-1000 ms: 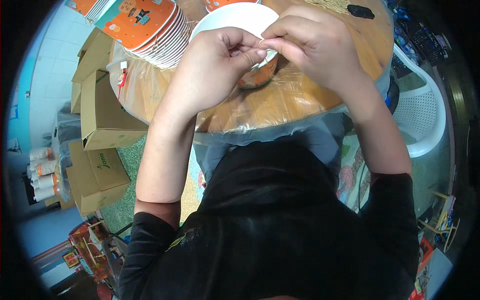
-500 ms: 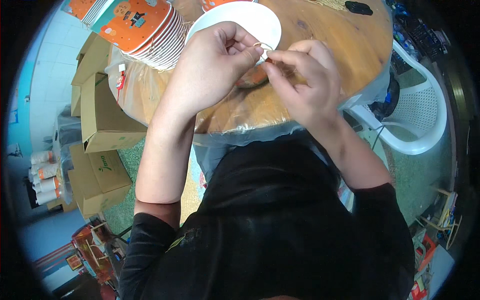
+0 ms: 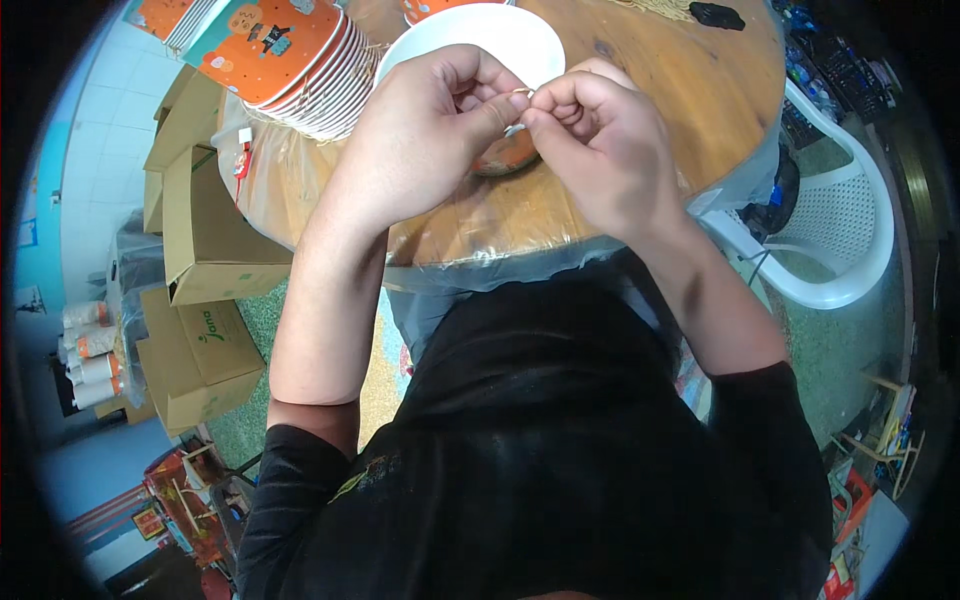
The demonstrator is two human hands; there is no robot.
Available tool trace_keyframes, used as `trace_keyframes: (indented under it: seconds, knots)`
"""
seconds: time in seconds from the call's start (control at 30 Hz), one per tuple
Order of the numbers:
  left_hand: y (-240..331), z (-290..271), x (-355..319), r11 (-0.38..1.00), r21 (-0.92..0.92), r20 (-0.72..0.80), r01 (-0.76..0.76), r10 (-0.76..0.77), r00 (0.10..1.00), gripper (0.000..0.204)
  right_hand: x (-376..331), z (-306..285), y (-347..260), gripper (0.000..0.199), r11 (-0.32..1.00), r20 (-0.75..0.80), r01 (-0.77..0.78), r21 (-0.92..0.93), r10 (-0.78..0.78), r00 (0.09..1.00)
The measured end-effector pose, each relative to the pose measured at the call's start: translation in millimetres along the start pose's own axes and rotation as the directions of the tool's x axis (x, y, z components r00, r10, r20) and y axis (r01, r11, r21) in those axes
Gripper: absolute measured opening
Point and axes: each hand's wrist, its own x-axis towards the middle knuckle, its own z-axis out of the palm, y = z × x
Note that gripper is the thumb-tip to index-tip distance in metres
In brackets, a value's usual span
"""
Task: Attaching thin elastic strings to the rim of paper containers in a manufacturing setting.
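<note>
Over the near rim of a paper bucket, white inside, both hands meet at a thin tan cord. My left hand pinches the cord between thumb and forefinger. My right hand is closed on it too, fingertips almost touching the left ones. Only a short bit of cord shows between the fingers; the rest is hidden. Below the hands, part of the bucket's orange printed side shows above the wooden table.
At the left stands a stack of orange printed paper buckets with tan cords. A cord bundle and a small black object lie at the far edge. Open cardboard boxes are on the left, a white plastic chair on the right.
My right hand has moved in toward the left and its fingers have curled closer together. The cord loop visible before is now mostly covered. My left hand has hardly moved.
</note>
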Motion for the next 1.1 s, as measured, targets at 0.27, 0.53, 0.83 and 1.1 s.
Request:
trace_keyframes:
  seconds: [0.27,0.53,0.83,1.1]
  knots:
    - [-7,9,-6,0.980,0.075,-0.075,-0.184,0.189,0.979,0.026,-2,-8,19,0.018,0.903,0.154,-0.262,0.340,0.222,0.963]
    - [-19,21,-13,0.727,0.451,-0.096,-0.518,0.616,0.781,0.025,-3,-8,8,0.021,0.834,0.210,-0.335,0.438,0.268,0.940]
    - [-24,21,-11,0.732,0.480,-0.177,-0.484,0.621,0.763,0.018,-2,-3,16,0.023,0.926,0.073,-0.141,0.351,0.123,0.990]
    - [-26,21,-9,0.716,0.478,-0.182,-0.509,0.648,0.740,0.010,18,-24,7,0.018,0.987,0.117,0.074,-0.140,-0.058,0.992]
